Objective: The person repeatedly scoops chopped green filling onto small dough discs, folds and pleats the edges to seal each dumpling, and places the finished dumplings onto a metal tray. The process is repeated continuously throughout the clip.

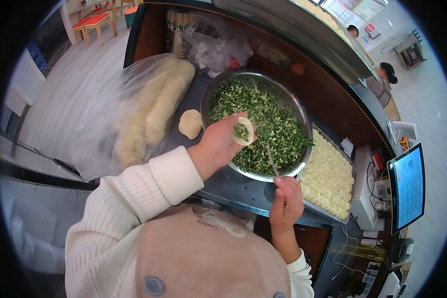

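Cradling the wrapper (251, 135) over the near left part of the bowl (257, 175), our left grip (216, 142) has it open, a dab of green filling (241, 131) on it. Our right grip (286, 201) hangs just off the bowl's near right rim, so the wrapper lies left of it and farther from us. The wrapper's slightly longer axis points away from us, across the bowl; our left grip is the nearer. The stick (271, 161) slants over the bowl's near rim, its tip near the wrapper; we cannot tell whether it touches the greens (278, 111).

Our left grip curls palm-up about the wrapper, its fingers partly hidden. Our right grip is closed firmly on the stick's handle. Right of the bowl is a dumpling tray (328, 214).
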A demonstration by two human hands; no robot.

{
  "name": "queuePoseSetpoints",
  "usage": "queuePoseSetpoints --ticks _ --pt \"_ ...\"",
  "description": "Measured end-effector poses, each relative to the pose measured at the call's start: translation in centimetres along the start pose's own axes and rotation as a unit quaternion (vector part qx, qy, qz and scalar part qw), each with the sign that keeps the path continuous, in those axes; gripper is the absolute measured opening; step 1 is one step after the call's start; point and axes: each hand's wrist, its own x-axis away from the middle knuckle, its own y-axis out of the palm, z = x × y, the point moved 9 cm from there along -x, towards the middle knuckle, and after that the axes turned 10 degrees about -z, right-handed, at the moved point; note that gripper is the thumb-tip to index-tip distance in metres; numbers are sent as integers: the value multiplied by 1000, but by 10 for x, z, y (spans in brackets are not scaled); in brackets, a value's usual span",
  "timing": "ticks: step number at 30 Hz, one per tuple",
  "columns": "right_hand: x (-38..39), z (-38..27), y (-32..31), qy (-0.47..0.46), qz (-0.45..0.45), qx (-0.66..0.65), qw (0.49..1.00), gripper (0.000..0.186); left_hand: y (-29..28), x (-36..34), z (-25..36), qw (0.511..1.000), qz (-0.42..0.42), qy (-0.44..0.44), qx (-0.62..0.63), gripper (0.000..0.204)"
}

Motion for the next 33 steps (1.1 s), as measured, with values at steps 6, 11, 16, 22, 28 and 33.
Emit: queuePoseSetpoints --ticks 6,11,16,22,28,33 --pt "-18 -1 -11 25 0 -25 999 10 -4 -8 6 998 -5 3 60 32" --pt "-17 -1 1 25 -54 -9 998 9 -5 -12 17 999 -11 34 -2 35" --pt "-28 23 16 84 -111 29 990 11 3 -5 22 999 -7 24 -24 33" --pt "-51 19 27 30 -52 65 996 20 39 18 -2 988 -140 -63 -35 32" --pt "-58 -28 13 -157 -32 94 983 23 58 42 -3 981 -157 -64 -91 31" --pt "-71 -23 -5 -53 12 36 998 19 79 61 -7 966 -205 -57 -148 33"
